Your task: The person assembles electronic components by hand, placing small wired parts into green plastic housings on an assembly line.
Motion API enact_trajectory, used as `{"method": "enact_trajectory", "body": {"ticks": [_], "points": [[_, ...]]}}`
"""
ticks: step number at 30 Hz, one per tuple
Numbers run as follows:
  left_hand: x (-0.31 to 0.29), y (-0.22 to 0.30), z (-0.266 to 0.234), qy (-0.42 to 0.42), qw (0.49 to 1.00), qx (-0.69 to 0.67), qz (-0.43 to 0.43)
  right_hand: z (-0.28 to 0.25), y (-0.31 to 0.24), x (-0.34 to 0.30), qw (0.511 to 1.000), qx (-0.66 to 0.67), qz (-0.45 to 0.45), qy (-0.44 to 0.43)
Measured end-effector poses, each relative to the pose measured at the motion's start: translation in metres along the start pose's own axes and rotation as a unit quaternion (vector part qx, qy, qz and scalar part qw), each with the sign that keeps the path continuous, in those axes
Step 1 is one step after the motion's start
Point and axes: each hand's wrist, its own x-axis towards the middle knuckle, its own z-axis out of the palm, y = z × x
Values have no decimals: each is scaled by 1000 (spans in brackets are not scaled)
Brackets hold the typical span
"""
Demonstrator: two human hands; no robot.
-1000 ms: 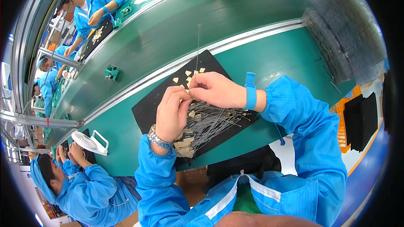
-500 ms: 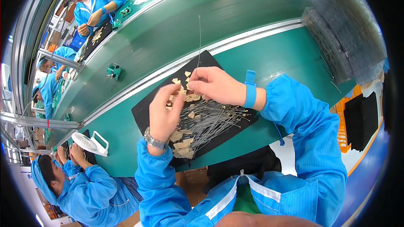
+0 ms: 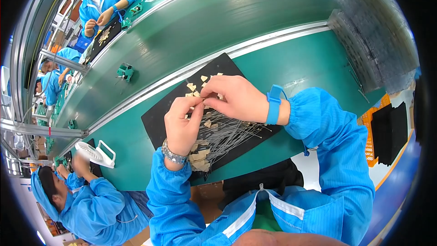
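thumb and index fingertips of left hand (image 3: 181,125) and right hand (image 3: 239,98) pinched, tips meeting over the upper part of the black mat (image 3: 159,116). both look to be grasping something small, but it's hidden between the fingertips, can't tell what. right hand's other fingers curl over the top, left's are folded in. right below and beside the hands: loose pile of thin grey wires (image 3: 232,136), lying on the mat, mostly slanting the same way, some with pale tips. cream flat pieces (image 3: 199,160) bunched at the mat's near-left corner, more scattered beyond the fingers. metal-band watch (image 3: 175,156) on left wrist, blue wrist strap (image 3: 273,105) on right. mat sits at an angle on the green worktop (image 3: 282,59). past the pale rail (image 3: 273,39): green conveyor belt (image 3: 236,13) with a small green assembly (image 3: 125,71) on it. white desk fan (image 3: 93,153) at left, near a co-worker in blue (image 3: 102,200). stacked clear trays (image 3: 364,41) at right, orange crate (image 3: 369,137) lower down. any print is too small to read.
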Motion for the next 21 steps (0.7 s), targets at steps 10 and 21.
{"method": "enact_trajectory", "body": {"ticks": [10, 21], "points": [[2, 7, -6, -32, 997, 34, 65, -14, 0, 8, 989, 106, 74, -67], [-1, -1, -6, -44, 998, -36, 35, -6, 3, 5, 989, 111, 82, -44]]}}
